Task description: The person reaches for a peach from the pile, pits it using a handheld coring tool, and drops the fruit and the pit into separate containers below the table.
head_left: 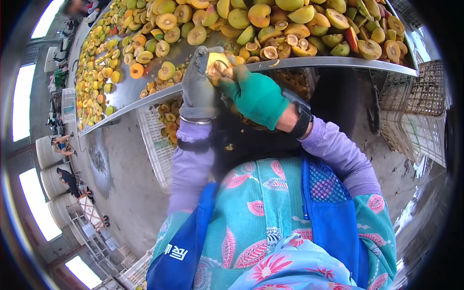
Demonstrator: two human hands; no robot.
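Observation:
My left hand [197, 87], in a grey glove, is closed around a stone fruit half [216, 62] with yellow flesh, just over the table's near edge. My right hand [261, 99], in a green glove, presses against that fruit from the right with its fingers closed. Against the brown middle of the flesh shows a thin curved loop, perhaps part of a small tool; its handle is hidden in my right fingers. Beyond both hands, many halved stone fruits [258, 16], yellow inside with green to red skin, lie heaped on the metal table [145, 82].
The table's raised metal rim [309, 62] runs in front of me. Below it, a white plastic crate [153, 140] holds fruit pieces. Stacked crates [415, 111] stand at right. Far left are two people, one in dark clothing [69, 181], near large pale tubs [50, 181].

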